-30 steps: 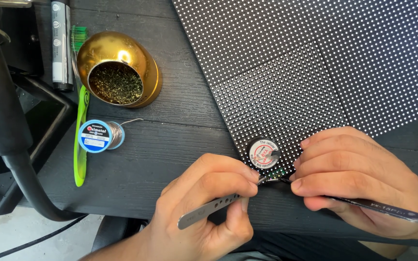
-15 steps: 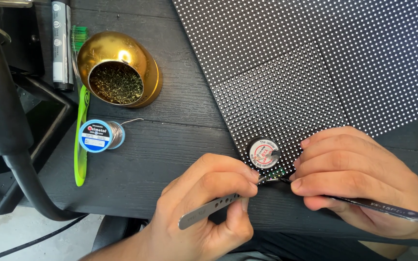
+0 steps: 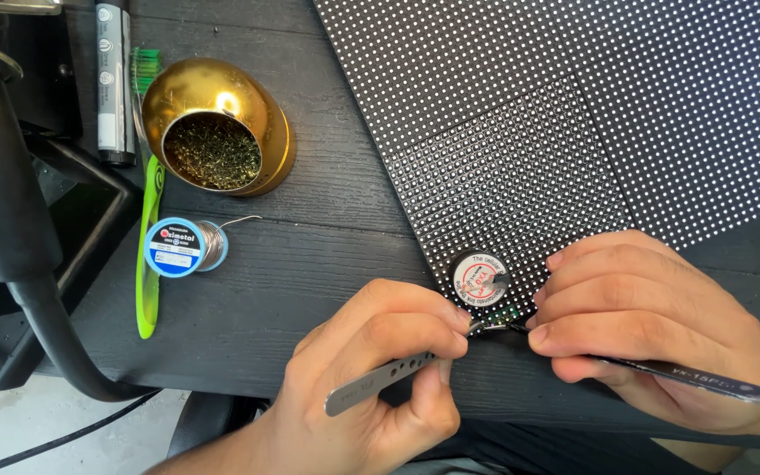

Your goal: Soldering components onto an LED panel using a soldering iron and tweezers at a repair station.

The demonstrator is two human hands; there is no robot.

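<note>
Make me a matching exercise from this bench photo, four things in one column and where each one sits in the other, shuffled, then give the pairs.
Things:
1. silver metal tweezers
2. dark slim tweezers
3. gold round bowl of brass wool
4. blue spool of solder wire

Places:
A. held in the right hand
B. just below the gold bowl
C. held in the left hand
D. far left of the table, beside the black dotted panel

Pairs: 1-C, 2-A, 3-D, 4-B

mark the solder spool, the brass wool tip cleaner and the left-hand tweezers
solder spool [image 3: 174, 247], head view, blue label face of the reel.
brass wool tip cleaner [image 3: 212, 152], head view, the wool inside the gold bowl.
left-hand tweezers [image 3: 371, 385], head view, flat silver shank below the fingers.
</note>
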